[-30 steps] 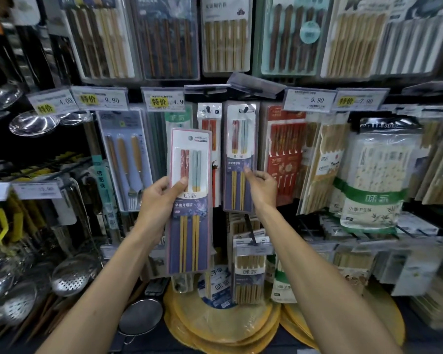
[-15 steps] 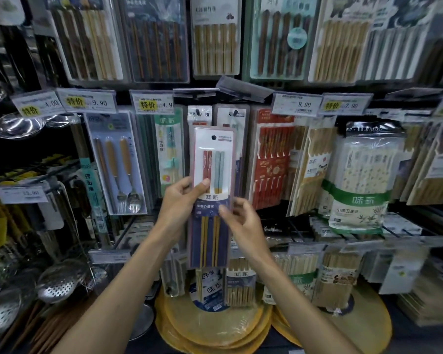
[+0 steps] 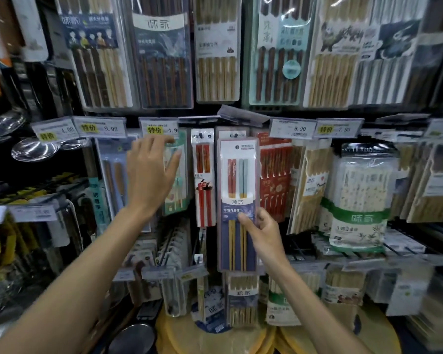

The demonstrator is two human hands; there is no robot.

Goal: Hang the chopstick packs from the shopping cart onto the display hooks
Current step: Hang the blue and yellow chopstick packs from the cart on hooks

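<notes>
Right hand (image 3: 262,232) pinching the chopstick pack (image 3: 237,200) low on its right edge, thumb across the front over the printed band, other fingers tucked behind. Pack held upright against the display, top end just under the flipped-up label holder (image 3: 242,116), in front of a matching pack (image 3: 234,135) already hanging there. Left hand (image 3: 149,175) spread flat, empty, fingers splayed over the green-trimmed pack (image 3: 175,175) one column over, gripping nothing.

Looks featherlight: thin card backing, clear plastic blister, a few sticks inside. Probably stiff enough lengthwise to steer from the lower half, but likely to flex or twist a bit at the top when nudged onto a peg. Glossy plastic, so maybe slippery; an edge pinch like this seems sensible, with a second hold nearer the hang hole for aiming.

Hard to make out: the hook itself, hidden behind the pack tops. Can't tell whether the hang hole is on the hook yet. No shopping cart in view. Right side of the shelf smeared with blur.
</notes>
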